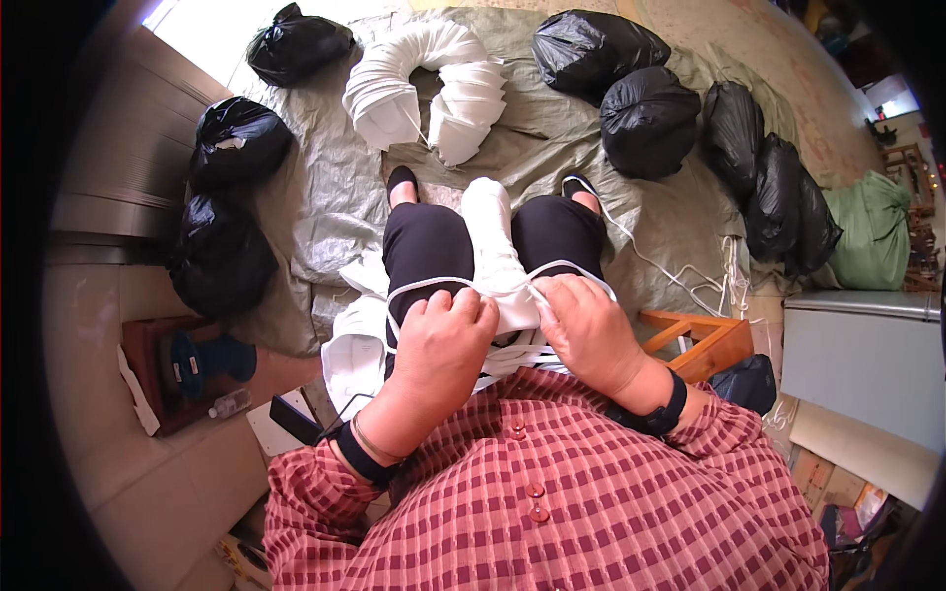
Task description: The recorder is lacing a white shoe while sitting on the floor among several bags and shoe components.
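Between my knees lies a long white bundle of stacked, flat-looking pieces (488,217), running from my lap toward my feet. A white cord (431,283) loops over both thighs and meets at the near end of the bundle. My left hand (443,340) is closed with its fingers curled round the cord. Facing it, my right hand (591,330) pinches the cord between thumb and fingers, close to the bundle. More white pieces (353,360) lie by my left thigh, partly hidden by my arm. Further cord strands show at my lap behind the hands.
A ring of stacked white pieces (419,69) sits ahead on a grey-green sheet (340,207). Several black bags (650,118) stand around the sheet's edges. At right are a wooden stool (705,340), loose cord (729,286), a green sack (867,231) and a grey box (867,360).
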Available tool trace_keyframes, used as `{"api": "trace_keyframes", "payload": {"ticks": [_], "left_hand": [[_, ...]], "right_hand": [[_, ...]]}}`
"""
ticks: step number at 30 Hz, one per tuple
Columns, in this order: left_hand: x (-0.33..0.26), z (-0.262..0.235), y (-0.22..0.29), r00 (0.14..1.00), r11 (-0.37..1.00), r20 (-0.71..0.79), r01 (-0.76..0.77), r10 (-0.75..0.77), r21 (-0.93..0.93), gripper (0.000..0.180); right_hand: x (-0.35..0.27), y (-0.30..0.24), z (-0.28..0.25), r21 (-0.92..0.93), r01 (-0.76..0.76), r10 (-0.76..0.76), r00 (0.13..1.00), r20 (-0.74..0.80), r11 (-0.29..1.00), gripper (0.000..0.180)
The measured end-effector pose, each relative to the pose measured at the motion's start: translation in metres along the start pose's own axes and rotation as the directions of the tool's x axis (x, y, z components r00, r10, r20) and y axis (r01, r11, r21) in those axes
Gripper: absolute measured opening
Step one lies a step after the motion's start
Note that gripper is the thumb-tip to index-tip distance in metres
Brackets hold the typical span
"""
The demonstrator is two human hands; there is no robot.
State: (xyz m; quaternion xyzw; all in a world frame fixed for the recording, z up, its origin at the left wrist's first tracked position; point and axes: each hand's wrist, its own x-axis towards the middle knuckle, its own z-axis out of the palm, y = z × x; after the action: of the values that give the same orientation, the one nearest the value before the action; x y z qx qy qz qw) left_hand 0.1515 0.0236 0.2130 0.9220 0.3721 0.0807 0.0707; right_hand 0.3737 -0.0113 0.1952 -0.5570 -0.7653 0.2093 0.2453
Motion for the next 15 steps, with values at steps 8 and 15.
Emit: {"api": "trace_keyframes", "payload": {"ticks": [8,15], "left_hand": [[0.022,0.024,-0.015,0.928,0.917,-0.370,-0.103,-0.052,-0.387,0.012],[0.002,-0.043,0.010,0.880,0.680,-0.365,-0.068,-0.304,-0.730,0.013]], "right_hand": [[0.026,-0.004,0.006,-0.233,0.223,-0.233,0.972,-0.017,0.947,0.015],[0.035,-0.028,-0.035,0.913,-0.167,-0.002,0.984,0.180,0.373,0.005]]}}
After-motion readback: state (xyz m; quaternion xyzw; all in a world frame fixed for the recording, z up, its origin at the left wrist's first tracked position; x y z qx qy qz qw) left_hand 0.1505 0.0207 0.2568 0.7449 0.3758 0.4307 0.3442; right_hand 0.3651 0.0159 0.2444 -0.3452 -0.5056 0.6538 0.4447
